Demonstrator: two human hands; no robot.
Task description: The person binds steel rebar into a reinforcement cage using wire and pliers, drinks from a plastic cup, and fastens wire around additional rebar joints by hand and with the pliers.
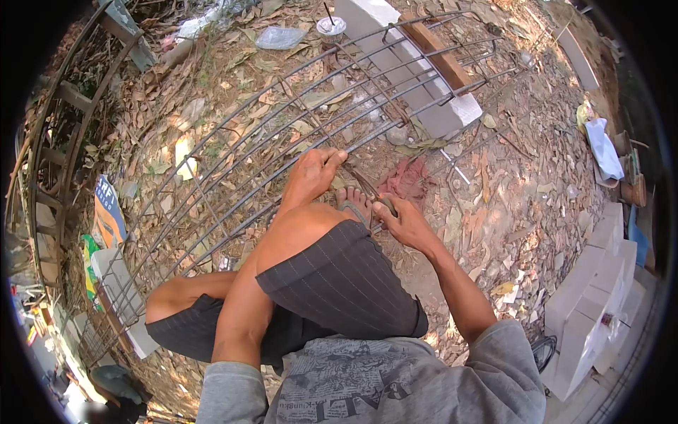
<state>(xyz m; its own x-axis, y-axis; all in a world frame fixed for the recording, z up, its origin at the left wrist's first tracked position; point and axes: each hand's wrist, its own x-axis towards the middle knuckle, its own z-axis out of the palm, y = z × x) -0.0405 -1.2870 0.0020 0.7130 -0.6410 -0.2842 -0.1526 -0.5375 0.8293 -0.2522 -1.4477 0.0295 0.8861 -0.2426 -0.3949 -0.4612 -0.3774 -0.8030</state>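
Observation:
A long cage of steel rebar (282,99) slants across the ground in front of my knees. My left hand (316,173) is closed at its near side, fingers curled around a bar and fingertips by a cross joint. My right hand (406,222) grips the handles of rusty pincers (364,182), whose jaws point up-left toward the left fingertips. Any tie wire at the jaws is too small to make out. Below the tool is my sandalled foot (355,201), and a crumpled reddish cloth (406,182) lies just beyond it.
A pale concrete block (402,71) and a wooden piece (438,53) lie under the cage's far end. Another block (120,283) is by its left end. Stacked grey blocks (593,297) stand at right. A cup (330,27) and plastic container (280,38) sit on leaf litter.

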